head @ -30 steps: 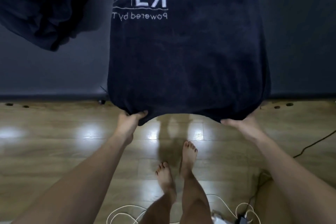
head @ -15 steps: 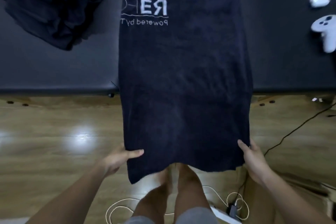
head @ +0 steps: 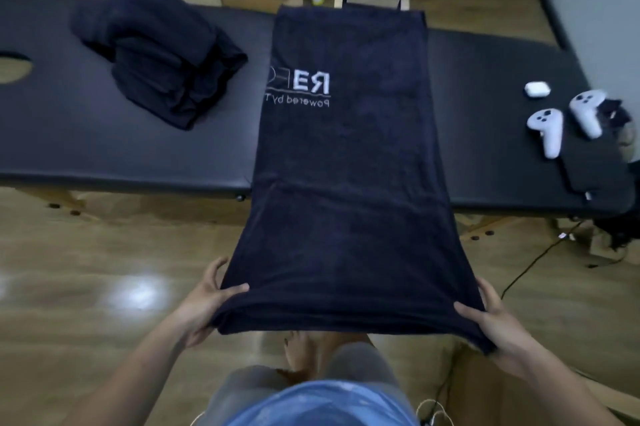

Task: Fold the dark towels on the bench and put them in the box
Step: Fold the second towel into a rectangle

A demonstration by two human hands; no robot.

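Observation:
A long dark navy towel (head: 346,183) with mirrored white lettering lies across the black bench (head: 104,148) and stretches off its front edge towards me. My left hand (head: 204,301) grips the towel's near left corner, thumb on top. My right hand (head: 491,318) grips the near right corner in the same way. The near end is held taut above the floor. A second dark towel (head: 162,55) lies crumpled in a heap on the bench to the left. No box is clearly in view.
Two white game controllers (head: 564,121), a small white case (head: 536,89) and a dark flat object (head: 595,166) lie on the bench's right end. A black cable (head: 526,270) runs over the wooden floor at right. Wooden furniture stands behind the bench.
Both hands have pulled the towel's near end back towards me and lifted it level. The view has drawn back and up, showing the whole bench and the room behind it.

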